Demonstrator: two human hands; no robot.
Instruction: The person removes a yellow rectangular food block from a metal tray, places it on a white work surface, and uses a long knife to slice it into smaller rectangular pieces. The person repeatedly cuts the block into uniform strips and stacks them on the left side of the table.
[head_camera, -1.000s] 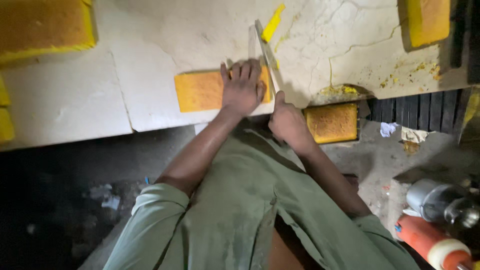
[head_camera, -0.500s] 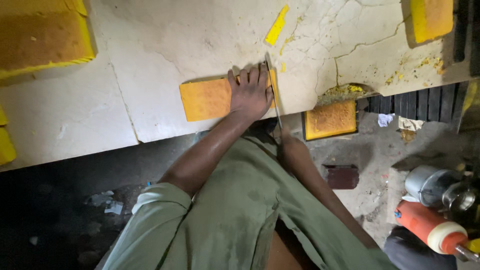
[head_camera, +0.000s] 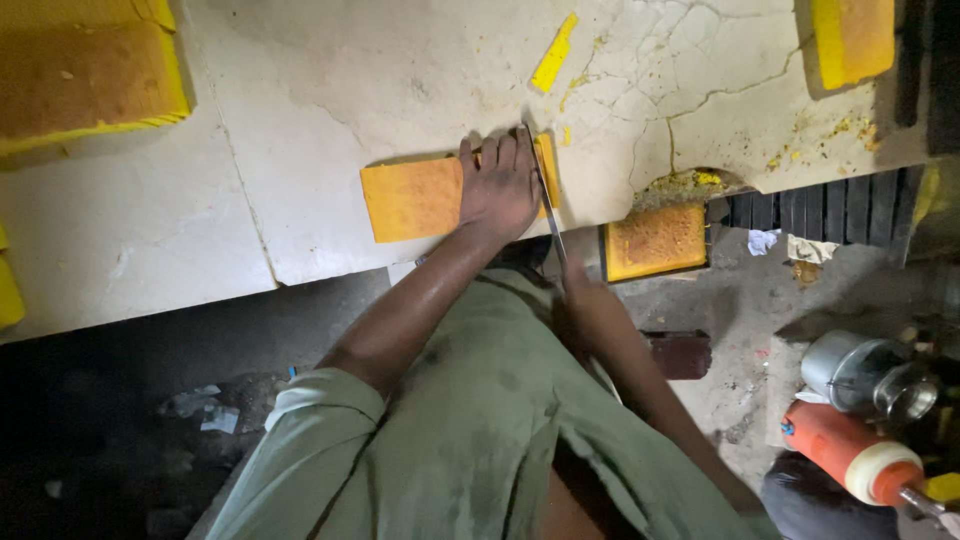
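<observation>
Yellow block (head_camera: 415, 198): flat on the pale cracked bench (head_camera: 300, 130), at its near edge.
Left hand (head_camera: 502, 185): pressed palm-down on the block's right end, fingers spread, no closed grip.
Blade (head_camera: 545, 195): thin, metal, along the block's right edge, touching it.
Right hand (head_camera: 590, 300): below the block, off the bench edge, grip clenched on the blade's lower end.
Second yellow block (head_camera: 655, 240): right of the block, lower, under the bench edge.
Yellow sliver (head_camera: 553, 54): above the block, well apart.
</observation>
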